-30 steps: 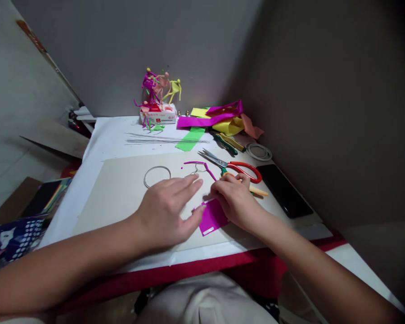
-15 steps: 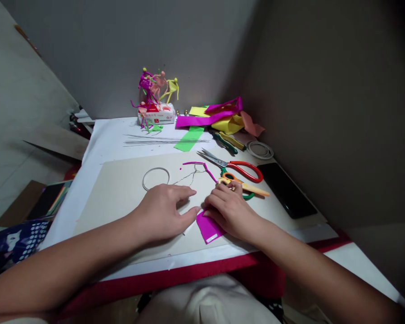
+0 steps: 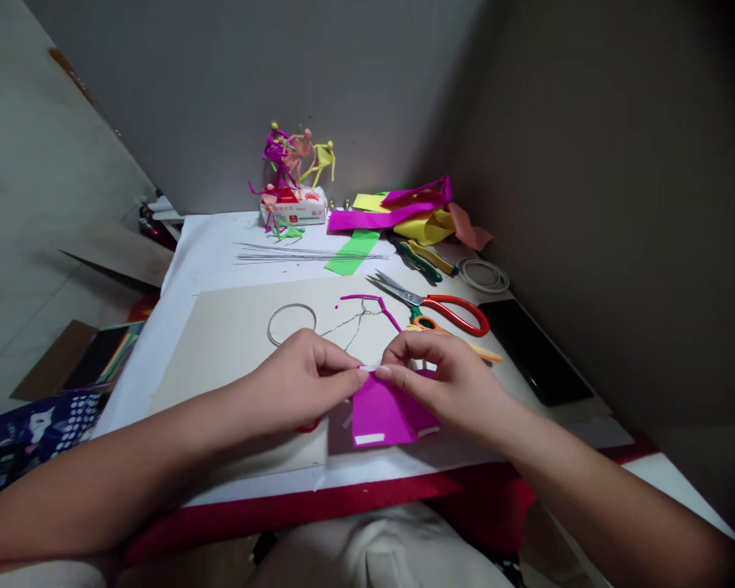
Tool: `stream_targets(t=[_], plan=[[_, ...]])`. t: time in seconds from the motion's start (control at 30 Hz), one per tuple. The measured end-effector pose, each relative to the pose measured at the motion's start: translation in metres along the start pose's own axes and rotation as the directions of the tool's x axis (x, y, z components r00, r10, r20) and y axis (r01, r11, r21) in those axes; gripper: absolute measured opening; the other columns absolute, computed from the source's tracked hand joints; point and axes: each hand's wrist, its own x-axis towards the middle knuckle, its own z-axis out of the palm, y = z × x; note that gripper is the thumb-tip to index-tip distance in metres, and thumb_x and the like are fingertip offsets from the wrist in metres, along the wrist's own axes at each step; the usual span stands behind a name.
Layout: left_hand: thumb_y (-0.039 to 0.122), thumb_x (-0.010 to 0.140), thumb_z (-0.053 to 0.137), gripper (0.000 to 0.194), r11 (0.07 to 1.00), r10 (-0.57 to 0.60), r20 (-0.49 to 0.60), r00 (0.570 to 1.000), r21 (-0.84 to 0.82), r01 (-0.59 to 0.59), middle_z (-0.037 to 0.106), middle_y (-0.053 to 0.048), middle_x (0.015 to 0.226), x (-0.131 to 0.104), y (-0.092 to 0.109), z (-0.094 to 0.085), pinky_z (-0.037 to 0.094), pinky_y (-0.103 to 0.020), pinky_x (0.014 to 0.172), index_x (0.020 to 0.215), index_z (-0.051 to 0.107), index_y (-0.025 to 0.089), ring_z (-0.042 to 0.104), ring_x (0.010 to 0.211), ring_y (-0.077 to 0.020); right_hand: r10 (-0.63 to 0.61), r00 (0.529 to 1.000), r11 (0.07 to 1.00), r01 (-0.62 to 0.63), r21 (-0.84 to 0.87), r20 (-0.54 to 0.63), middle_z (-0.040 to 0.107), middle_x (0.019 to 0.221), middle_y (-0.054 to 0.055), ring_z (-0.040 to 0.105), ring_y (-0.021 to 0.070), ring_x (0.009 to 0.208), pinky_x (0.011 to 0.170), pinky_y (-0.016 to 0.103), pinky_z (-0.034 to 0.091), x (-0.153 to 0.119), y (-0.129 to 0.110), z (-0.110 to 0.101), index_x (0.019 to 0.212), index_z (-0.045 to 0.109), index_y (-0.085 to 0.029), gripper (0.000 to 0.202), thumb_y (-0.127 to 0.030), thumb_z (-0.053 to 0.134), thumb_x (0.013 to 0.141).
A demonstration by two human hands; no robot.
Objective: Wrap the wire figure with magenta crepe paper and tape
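Both hands are at the top edge of a magenta piece of paper (image 3: 389,412), which hangs below the fingers with white strips along its lower edge. My left hand (image 3: 303,380) pinches its upper left corner between thumb and index finger. Close beside it, my right hand (image 3: 456,376) pinches the same edge, where a small white strip shows between the two thumbs. Just beyond the hands lies a twisted wire figure (image 3: 363,309), partly wrapped in magenta. A bit of red handle (image 3: 309,425) peeks out under my left hand.
Red-handled scissors (image 3: 444,306), pliers (image 3: 420,260) and a black phone (image 3: 534,351) lie to the right. A wire ring (image 3: 291,306) is left of the figure. Behind are straight wires (image 3: 287,256), coloured paper strips (image 3: 373,219) and small figures on a box (image 3: 294,207).
The magenta paper has been lifted from the board and turned more face-on. My left hand has closed from open fingers into a pinch on it. The view has shifted slightly.
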Motion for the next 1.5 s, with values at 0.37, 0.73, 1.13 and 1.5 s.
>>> stream_targets(t=[0.37, 0.73, 1.13, 1.5], plan=[[0.021, 0.082, 0.044, 0.026, 0.999, 0.002, 0.079, 0.997, -0.053, 0.002, 0.034, 0.005, 0.05, -0.003, -0.003, -0.006, 0.021, -0.023, 0.044, 0.057, 0.047, 0.017, 0.028, 0.045, -0.0071, -0.458, 0.88, 0.749, 0.31, -0.586, -0.121, 0.067, 0.092, 0.0, 0.053, 0.0221, 0.092, 0.083, 0.045, 0.023, -0.016, -0.02, 0.003, 0.087, 0.065, -0.028, 0.013, -0.02, 0.056, 0.085], [0.02, 0.08, 0.044, 0.025, 0.999, -0.027, 0.172, 0.985, 0.027, 0.023, 0.04, 0.004, 0.049, -0.007, -0.001, -0.007, 0.017, -0.024, 0.042, 0.055, 0.047, 0.016, 0.027, 0.043, -0.0065, -0.442, 0.897, 0.742, 0.368, -0.561, 0.004, 0.065, 0.078, 0.001, 0.052, 0.0177, 0.079, 0.08, 0.042, 0.026, -0.008, -0.023, 0.001, 0.075, 0.067, -0.022, 0.017, -0.024, 0.055, 0.088], [0.021, 0.082, 0.043, 0.025, 0.998, -0.029, 0.266, 0.964, 0.061, 0.014, 0.031, 0.006, 0.05, -0.007, -0.001, -0.009, 0.015, -0.026, 0.044, 0.058, 0.048, 0.015, 0.021, 0.047, -0.007, -0.214, 0.964, 0.956, 0.241, -0.168, 0.16, 0.056, 0.076, 0.003, 0.052, 0.0113, 0.068, 0.062, 0.025, 0.039, -0.003, -0.026, -0.004, 0.079, 0.07, -0.015, 0.012, -0.01, 0.059, 0.077], [0.021, 0.083, 0.044, 0.024, 0.997, -0.07, 0.258, 0.964, 0.054, 0.058, 0.033, 0.006, 0.05, -0.008, -0.001, -0.011, 0.013, -0.025, 0.041, 0.06, 0.049, 0.016, 0.021, 0.043, -0.0058, -0.213, 0.971, 0.97, 0.223, -0.095, 0.108, 0.056, 0.074, 0.001, 0.054, 0.0112, 0.07, 0.066, 0.025, 0.042, -0.005, -0.023, -0.001, 0.073, 0.064, -0.015, 0.007, -0.011, 0.06, 0.077]])
